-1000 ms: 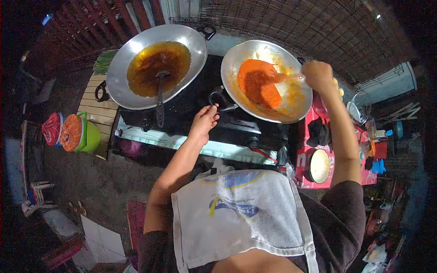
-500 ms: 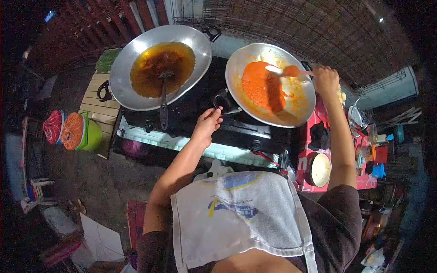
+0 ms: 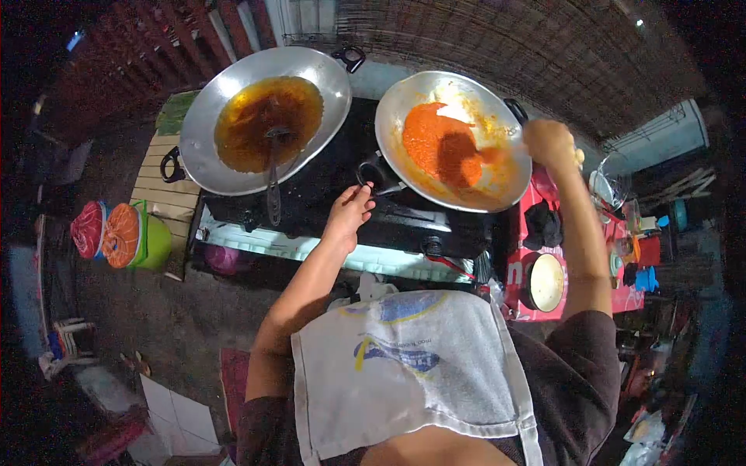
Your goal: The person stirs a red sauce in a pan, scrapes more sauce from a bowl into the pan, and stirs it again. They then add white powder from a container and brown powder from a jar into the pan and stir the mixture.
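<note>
My right hand (image 3: 550, 145) is closed on the handle of a spatula (image 3: 491, 154), whose sauce-coated head is blurred inside the right wok (image 3: 509, 198). Thick orange-red sauce (image 3: 427, 140) lies over the middle and left of this wok, with smears up its right wall. At the wok's near left side, the fingers of my left hand (image 3: 350, 215) pinch the black loop handle (image 3: 377, 175). Both woks are on a black stove (image 3: 326, 203). The left wok (image 3: 203, 132) holds brown-gold oil (image 3: 249, 116), and a dark slotted turner (image 3: 273, 190) leans in it.
Right of the stove, a red-covered table (image 3: 509, 291) bears a pale bowl (image 3: 546, 282), jars and a glass container (image 3: 610, 186). On the left are a slatted wooden bench (image 3: 159, 182) and a green bucket (image 3: 155, 241). A woven wall (image 3: 497, 35) rises behind.
My right hand and the spatula have moved slightly down and to the left in view, and the sauce has spread. The left hand stays at the handle. The whole view has shifted slightly.
</note>
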Demonstrator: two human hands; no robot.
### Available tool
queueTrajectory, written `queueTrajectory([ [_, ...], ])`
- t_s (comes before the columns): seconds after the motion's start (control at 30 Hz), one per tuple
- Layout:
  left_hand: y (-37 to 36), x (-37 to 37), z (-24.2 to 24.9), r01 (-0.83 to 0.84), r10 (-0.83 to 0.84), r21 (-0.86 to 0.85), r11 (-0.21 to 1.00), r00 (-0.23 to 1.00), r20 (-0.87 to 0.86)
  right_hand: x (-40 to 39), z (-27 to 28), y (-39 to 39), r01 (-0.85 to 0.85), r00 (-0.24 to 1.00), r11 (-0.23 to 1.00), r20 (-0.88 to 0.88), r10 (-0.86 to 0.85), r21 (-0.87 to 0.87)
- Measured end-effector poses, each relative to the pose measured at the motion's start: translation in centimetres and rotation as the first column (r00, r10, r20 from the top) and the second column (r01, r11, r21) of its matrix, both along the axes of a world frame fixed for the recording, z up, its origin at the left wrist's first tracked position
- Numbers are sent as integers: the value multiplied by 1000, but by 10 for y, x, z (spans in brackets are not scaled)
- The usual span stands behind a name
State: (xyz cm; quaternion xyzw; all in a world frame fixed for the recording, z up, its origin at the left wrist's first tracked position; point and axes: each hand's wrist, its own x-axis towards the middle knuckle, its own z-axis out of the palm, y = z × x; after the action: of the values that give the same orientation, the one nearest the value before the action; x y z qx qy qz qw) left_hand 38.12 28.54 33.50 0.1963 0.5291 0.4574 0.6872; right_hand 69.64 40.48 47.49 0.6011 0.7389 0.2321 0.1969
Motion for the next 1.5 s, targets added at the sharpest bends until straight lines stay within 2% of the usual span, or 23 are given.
queueTrajectory([
  [0.03,0,0,-4,-2,1,13,1000,1000,15,3,-20,15,24,999,997,-31,-26,-67],
  [0.07,1,-1,-6,-1,0,26,1000,1000,30,0,-29,15,-118,982,993,-146,116,-5],
  [0.17,-1,-4,-7,21,-23,42,999,999,47,-18,9,-2,-41,966,999,-255,37,-8],
  [0.23,-2,-3,-9,3,-10,61,998,994,105,-10,38,-17,-13,998,995,-60,7,-103],
  [0.33,2,-12,-28,84,-113,146,986,973,202,-7,17,-27,-2,994,1000,108,3,-17],
  [0.37,1,-12,-25,61,-93,141,988,969,230,-13,4,-23,5,994,994,114,7,-109],
  [0.4,0,-11,-16,52,-71,82,995,965,251,-17,-17,-10,48,982,997,-180,-58,-58],
  [0.47,-2,-13,-15,73,-100,107,992,957,273,-39,-21,-8,-98,979,991,-190,79,-95],
  [0.53,3,-19,-24,116,-149,125,985,941,303,-46,-24,10,-36,940,997,-342,11,-67],
  [0.6,5,-19,-22,128,-155,112,986,946,286,-39,6,-4,-78,943,996,-327,61,-39],
  [0.67,7,-15,-21,120,-138,85,989,953,268,-35,50,-23,31,998,965,-44,-44,-261],
  [0.77,1,-16,-20,101,-123,89,991,948,294,-38,29,-18,151,978,920,-78,-192,-362],
  [0.87,1,-14,-19,66,-80,55,996,948,308,-39,-31,1,-17,982,979,-187,-21,-201],
  [0.9,3,-16,-23,75,-91,62,995,942,322,-43,-30,6,31,958,973,-272,-94,-230],
  [1.07,3,-21,-26,94,-117,88,992,944,309,-24,38,-12,-7,965,992,-260,-26,-127],
  [1.13,4,-21,-27,102,-126,93,990,944,304,-25,70,-27,-28,993,900,-112,-23,-436],
  [1.23,3,-20,-24,97,-121,92,991,943,311,-30,33,-2,16,999,786,-31,-45,-619],
  [1.27,2,-19,-24,82,-106,90,993,945,308,-28,16,0,2,999,785,-34,-29,-620],
  [1.33,2,-19,-24,77,-93,65,995,943,319,-30,-9,-4,-8,932,941,-343,-115,-337],
  [1.4,1,-18,-19,73,-92,75,995,951,294,-20,9,-5,-19,936,975,-346,-60,-222],
  [1.43,-1,-18,-17,94,-128,119,988,938,324,-19,21,-4,94,916,962,-356,-185,-257],
  [1.47,0,-17,-17,74,-97,83,994,943,318,-9,37,-11,0,945,974,-317,-73,-225],
  [1.5,-1,-15,-16,57,-77,71,996,946,316,-8,54,-11,125,944,925,-245,-223,-358],
])
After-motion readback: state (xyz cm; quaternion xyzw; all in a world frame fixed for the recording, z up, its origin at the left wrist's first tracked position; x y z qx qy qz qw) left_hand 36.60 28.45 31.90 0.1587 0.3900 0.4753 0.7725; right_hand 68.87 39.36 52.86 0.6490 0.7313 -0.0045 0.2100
